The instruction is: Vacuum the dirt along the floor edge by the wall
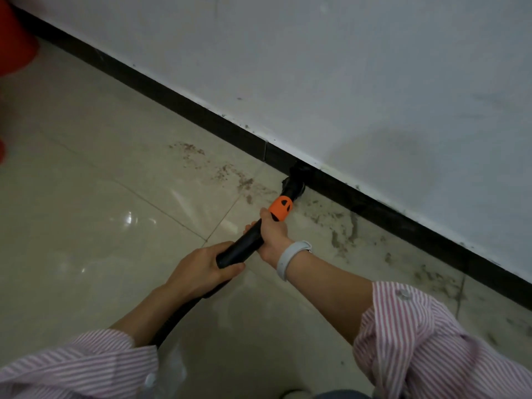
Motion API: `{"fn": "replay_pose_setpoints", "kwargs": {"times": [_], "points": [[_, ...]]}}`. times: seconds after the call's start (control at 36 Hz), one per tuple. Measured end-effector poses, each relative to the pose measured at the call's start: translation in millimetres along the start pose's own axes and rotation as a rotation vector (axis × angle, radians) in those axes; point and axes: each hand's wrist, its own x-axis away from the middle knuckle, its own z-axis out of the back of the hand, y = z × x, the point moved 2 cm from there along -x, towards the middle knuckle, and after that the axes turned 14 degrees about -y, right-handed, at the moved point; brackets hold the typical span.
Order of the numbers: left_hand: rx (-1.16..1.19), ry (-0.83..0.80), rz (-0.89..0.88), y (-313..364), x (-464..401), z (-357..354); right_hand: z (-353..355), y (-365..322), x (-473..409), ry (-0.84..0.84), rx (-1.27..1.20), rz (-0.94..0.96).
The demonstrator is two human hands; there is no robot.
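The vacuum tube (244, 245) is a smooth, matte black cylinder that ends in an orange collar (280, 209) and a black nozzle (293, 182). The nozzle tip sits on the floor right against the dark baseboard (201, 116). Brown, gritty dirt (230, 171) lies scattered over the glossy beige floor tiles (100, 211) to the left of the nozzle, and a greyer smear (339, 226) runs along the edge to its right.

Both hands hold the tube. The right hand (273, 234) wraps it just behind the orange collar, thumb reaching forward onto the collar, with a pale grey band (290, 259) on the wrist. The left hand (205, 270) curls around the tube's rear end, where a black hose (175, 318) bends back toward the person. Both forearms stretch forward, with pink-and-white striped sleeves (417, 341) rolled up.

Above the baseboard rises a white, scuffed wall (345, 67). A blurred red shape (14, 38) fills the upper left corner.
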Motion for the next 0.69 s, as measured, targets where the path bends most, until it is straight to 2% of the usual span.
{"fn": "replay_pose_setpoints", "kwargs": {"times": [0.47,0.69], "points": [[0.011,-0.260,-0.139,40.0,-16.6,-61.4,88.7,2.1,40.6,0.179,-0.137,0.130],[-0.020,-0.210,-0.158,37.3,-13.6,-53.0,81.8,-0.6,42.3,0.134,-0.147,0.159]]}}
